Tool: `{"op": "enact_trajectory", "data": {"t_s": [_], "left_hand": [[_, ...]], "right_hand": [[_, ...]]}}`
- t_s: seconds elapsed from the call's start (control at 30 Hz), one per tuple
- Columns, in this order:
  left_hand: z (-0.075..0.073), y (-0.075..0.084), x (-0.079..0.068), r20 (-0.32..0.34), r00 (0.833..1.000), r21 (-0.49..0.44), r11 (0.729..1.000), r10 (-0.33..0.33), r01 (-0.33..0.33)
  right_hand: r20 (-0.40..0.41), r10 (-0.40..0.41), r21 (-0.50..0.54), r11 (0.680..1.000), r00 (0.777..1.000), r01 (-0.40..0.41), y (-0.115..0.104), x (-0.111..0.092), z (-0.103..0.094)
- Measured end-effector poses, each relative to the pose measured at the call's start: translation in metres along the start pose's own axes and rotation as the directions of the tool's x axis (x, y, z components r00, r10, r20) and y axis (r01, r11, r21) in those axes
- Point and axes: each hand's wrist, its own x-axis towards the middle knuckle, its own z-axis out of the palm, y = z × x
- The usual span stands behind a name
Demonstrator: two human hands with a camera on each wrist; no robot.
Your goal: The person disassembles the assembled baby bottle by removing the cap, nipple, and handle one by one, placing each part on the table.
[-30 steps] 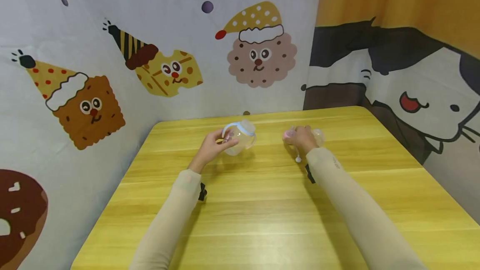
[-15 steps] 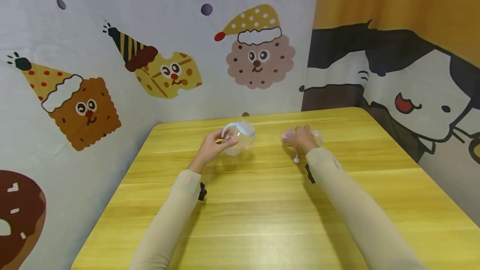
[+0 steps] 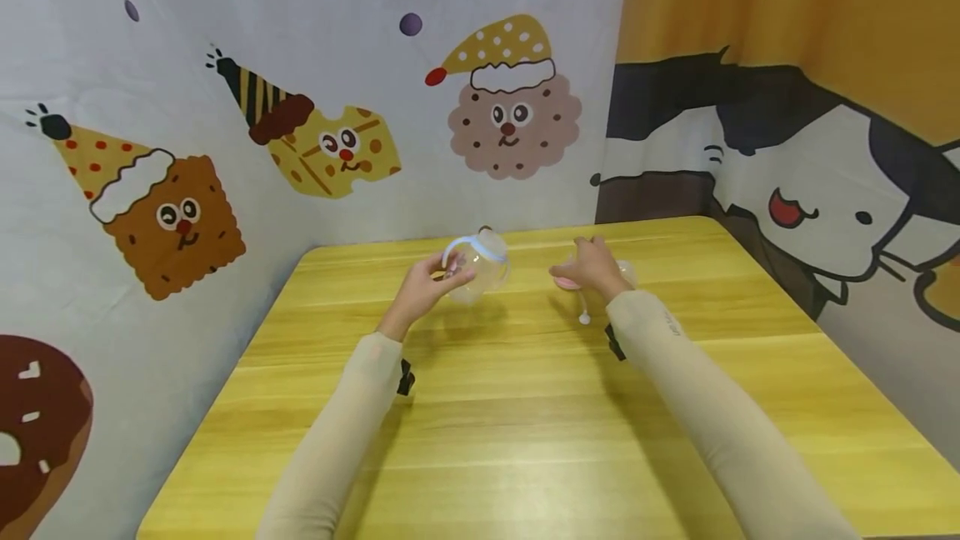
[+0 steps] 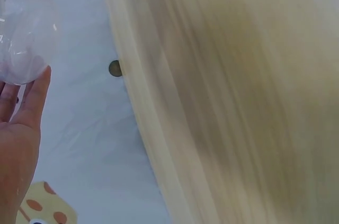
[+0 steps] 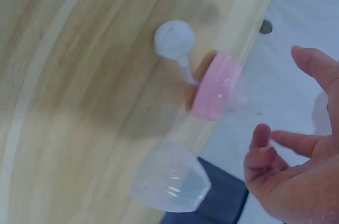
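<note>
In the head view my left hand (image 3: 422, 294) grips a clear baby bottle (image 3: 483, 277) with pale blue handles, tilted above the table. The left wrist view shows the bottle's rounded bottom (image 4: 26, 36) against the fingers. My right hand (image 3: 596, 267) hovers over a pink bottle collar (image 5: 216, 87) with a clear nipple; thumb and fingers are spread apart in the right wrist view, and a gap separates them from the collar. From the collar runs a thin straw ending in a white ball (image 5: 174, 39). A clear cap (image 5: 172, 179) stands beside it.
The yellow wood-grain table (image 3: 480, 440) extends toward me under both arms. Behind it hangs a cartoon-printed cloth (image 3: 360, 207), close to the far table edge. Dark camera straps (image 3: 406, 377) are on both wrists.
My right hand has loosened from around the pink collar and lifted slightly, its fingers spreading. The left hand has raised the bottle a little. The head view has turned slightly right.
</note>
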Motion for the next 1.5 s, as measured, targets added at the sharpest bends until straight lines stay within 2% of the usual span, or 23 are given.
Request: {"op": "enact_trajectory", "data": {"t_s": [0.1, 0.2, 0.33, 0.43, 0.7, 0.93, 1.1, 1.13, 1.37, 1.5], "left_hand": [[0.002, 0.003, 0.000, -0.021, 1.000, -0.003, 1.000, 0.005, -0.005], [0.005, 0.003, -0.001, -0.048, 0.999, -0.025, 1.000, -0.002, 0.001], [0.012, 0.004, -0.002, -0.091, 0.996, -0.040, 0.999, 0.004, -0.007], [0.016, 0.007, -0.003, -0.118, 0.993, -0.049, 0.999, 0.017, -0.023], [0.023, 0.010, -0.004, -0.148, 0.988, -0.078, 0.996, 0.042, -0.054], [0.029, -0.013, 0.004, -0.175, 0.984, -0.083, 0.995, 0.041, -0.056], [0.031, -0.017, 0.006, -0.189, 0.980, -0.064, 0.995, 0.063, -0.077], [0.032, -0.016, 0.006, -0.190, 0.980, -0.062, 0.995, 0.067, -0.080], [0.028, 0.018, -0.005, -0.138, 0.990, -0.071, 0.997, 0.021, -0.031], [0.027, 0.021, -0.005, -0.135, 0.991, -0.072, 0.997, 0.023, -0.033]], "right_hand": [[0.012, -0.130, -0.005, 0.991, 0.991, 0.130, -0.009, 0.002, 0.005], [0.085, -0.253, 0.105, 0.964, 0.964, 0.244, -0.016, 0.001, 0.013], [0.192, -0.364, 0.309, 0.904, 0.911, 0.296, -0.029, -0.004, 0.023], [0.204, -0.406, 0.392, 0.868, 0.891, 0.306, -0.038, -0.009, 0.028], [0.143, -0.401, 0.482, 0.827, 0.905, 0.290, -0.043, -0.013, 0.032], [0.098, -0.413, 0.549, 0.781, 0.906, 0.297, -0.042, -0.015, 0.031], [0.076, -0.409, 0.592, 0.752, 0.910, 0.289, -0.042, -0.017, 0.030], [0.074, -0.406, 0.597, 0.749, 0.911, 0.286, -0.043, -0.018, 0.029], [0.060, -0.418, 0.629, 0.721, 0.907, 0.291, -0.045, -0.020, 0.026], [0.056, -0.420, 0.641, 0.710, 0.906, 0.290, -0.047, -0.021, 0.025]]}}
